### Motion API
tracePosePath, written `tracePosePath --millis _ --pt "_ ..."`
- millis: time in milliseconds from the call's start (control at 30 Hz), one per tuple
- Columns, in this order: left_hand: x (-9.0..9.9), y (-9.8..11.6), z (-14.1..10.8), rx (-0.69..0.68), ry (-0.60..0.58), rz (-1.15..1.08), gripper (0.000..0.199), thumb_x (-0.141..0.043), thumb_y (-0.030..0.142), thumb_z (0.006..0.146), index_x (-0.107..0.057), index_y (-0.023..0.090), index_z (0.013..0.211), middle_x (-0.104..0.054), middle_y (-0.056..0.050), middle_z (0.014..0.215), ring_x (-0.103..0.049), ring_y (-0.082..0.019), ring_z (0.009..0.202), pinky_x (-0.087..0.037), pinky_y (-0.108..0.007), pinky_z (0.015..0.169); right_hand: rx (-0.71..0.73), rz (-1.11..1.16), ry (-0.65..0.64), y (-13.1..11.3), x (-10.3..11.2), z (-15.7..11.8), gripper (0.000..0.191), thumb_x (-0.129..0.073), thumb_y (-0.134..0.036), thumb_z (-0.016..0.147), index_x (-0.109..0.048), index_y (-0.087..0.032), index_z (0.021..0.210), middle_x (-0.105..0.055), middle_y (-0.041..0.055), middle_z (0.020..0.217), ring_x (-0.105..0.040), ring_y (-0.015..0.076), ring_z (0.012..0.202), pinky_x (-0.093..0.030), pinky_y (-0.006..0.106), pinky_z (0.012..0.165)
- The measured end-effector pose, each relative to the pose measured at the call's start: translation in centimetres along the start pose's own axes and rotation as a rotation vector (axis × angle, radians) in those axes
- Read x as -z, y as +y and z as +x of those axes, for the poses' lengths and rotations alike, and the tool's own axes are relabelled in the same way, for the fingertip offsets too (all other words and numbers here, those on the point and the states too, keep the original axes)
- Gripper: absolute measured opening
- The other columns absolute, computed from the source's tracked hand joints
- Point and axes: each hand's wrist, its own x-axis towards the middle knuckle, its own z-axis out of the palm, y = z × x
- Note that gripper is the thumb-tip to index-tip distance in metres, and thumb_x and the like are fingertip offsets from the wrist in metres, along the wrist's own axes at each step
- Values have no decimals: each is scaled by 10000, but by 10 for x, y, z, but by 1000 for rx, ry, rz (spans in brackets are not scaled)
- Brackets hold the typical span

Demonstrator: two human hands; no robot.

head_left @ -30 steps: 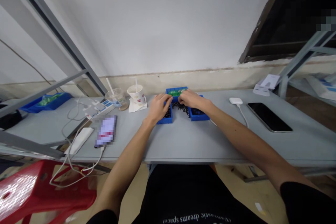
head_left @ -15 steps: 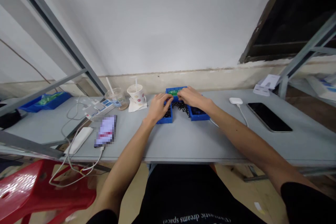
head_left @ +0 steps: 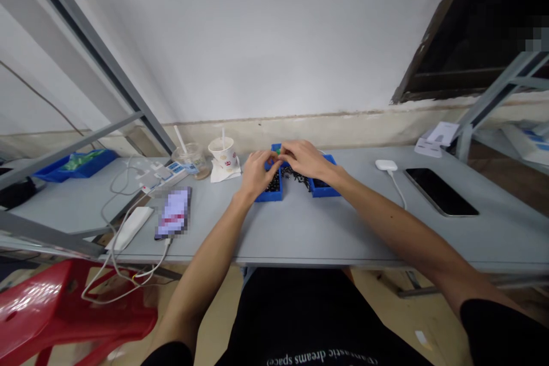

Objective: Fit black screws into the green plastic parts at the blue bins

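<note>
My left hand (head_left: 258, 172) is over the left blue tray (head_left: 269, 197), its thumb and fingers closed in a pinch. My right hand (head_left: 303, 159) meets it at the fingertips, also pinched. Whatever they hold between them is too small to make out. Small round black parts (head_left: 273, 185) lie in the left tray. A loose pile of thin black pieces (head_left: 299, 177) rests on the table below my right hand. The right blue tray (head_left: 326, 191) is partly covered by my right wrist. Behind my hands, a back blue tray (head_left: 275, 147) with something green is mostly hidden.
Two cups, one clear plastic (head_left: 195, 163) and one paper (head_left: 223, 154), stand left of the trays. A power strip (head_left: 165, 177), cables and a phone (head_left: 174, 211) lie farther left. An earbud case (head_left: 386, 166) and a black phone (head_left: 441, 191) lie right. A red stool (head_left: 64, 309) stands below.
My right hand has moved left, bringing its fingertips against those of my left hand. It now covers more of the back tray. My left hand has barely moved.
</note>
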Motion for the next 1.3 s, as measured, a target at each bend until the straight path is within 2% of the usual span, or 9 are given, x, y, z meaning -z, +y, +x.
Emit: tracePosePath --millis 133,300,433,567,767,967,1100,1200,1300 --pt "0 1 0 19 9 1 104 -645 315 994 -681 223 962 -733 -23 896 -669 -205 885 -495 -356 873 49 89 4 3 -1 -1 160 -589 -266 1003 -633 -194 867 -698 44 877 -559 174 792 -369 298 754" --pt "-1 2 0 38 24 -16 69 -632 280 973 -670 224 960 -742 -24 919 -683 -202 900 -516 -362 908 18 173 -41 5 0 0 187 -564 -335 1030 -658 -190 957 -717 50 916 -595 177 829 -401 296 780" --pt "-2 0 -1 63 51 -48 37 -636 238 958 -664 223 977 -758 -26 961 -703 -197 919 -526 -362 939 40 186 -86 9 0 1 134 -606 -269 999 -685 -190 1072 -744 63 1008 -635 182 891 -430 297 827" --pt "-3 -1 -2 65 63 -84 51 -640 238 969 -669 231 1010 -771 -17 978 -722 -191 933 -534 -356 953 60 193 -75 10 0 1 131 -612 -219 979 -715 -173 1046 -757 75 1018 -655 186 914 -441 301 848" --pt "-1 1 -2 36 57 -100 108 -605 308 1032 -677 230 1049 -775 -33 1015 -718 -194 951 -529 -366 957 32 142 -63 11 2 2 151 -602 -245 988 -726 -173 1037 -760 81 1013 -646 191 909 -431 307 850" --pt "3 4 0 44 22 -43 197 -544 347 1071 -681 227 996 -762 -41 981 -690 -216 949 -512 -386 934 56 95 23 13 2 3 225 -498 -274 1045 -706 -192 1022 -756 75 1026 -649 199 933 -420 306 869" --pt "3 3 0 27 -15 -14 259 -488 358 1094 -696 227 1012 -766 -52 990 -685 -234 983 -504 -397 934 -22 -35 -3 9 2 1 325 -424 -343 1090 -688 -192 978 -747 82 977 -637 208 891 -401 310 824" --pt "2 2 0 36 -16 1 284 -471 367 1099 -698 225 1004 -766 -58 986 -684 -244 980 -505 -401 921 -14 -26 -27 8 4 -1 257 -457 -353 1084 -665 -207 1125 -753 78 1039 -652 213 935 -410 308 845" --pt "2 2 1 41 -18 -2 279 -474 364 1100 -696 226 1001 -770 -55 998 -685 -245 990 -501 -402 930 42 8 -39 10 6 -1 237 -539 -269 1037 -601 -222 1261 -750 74 1126 -659 214 992 -422 304 866"
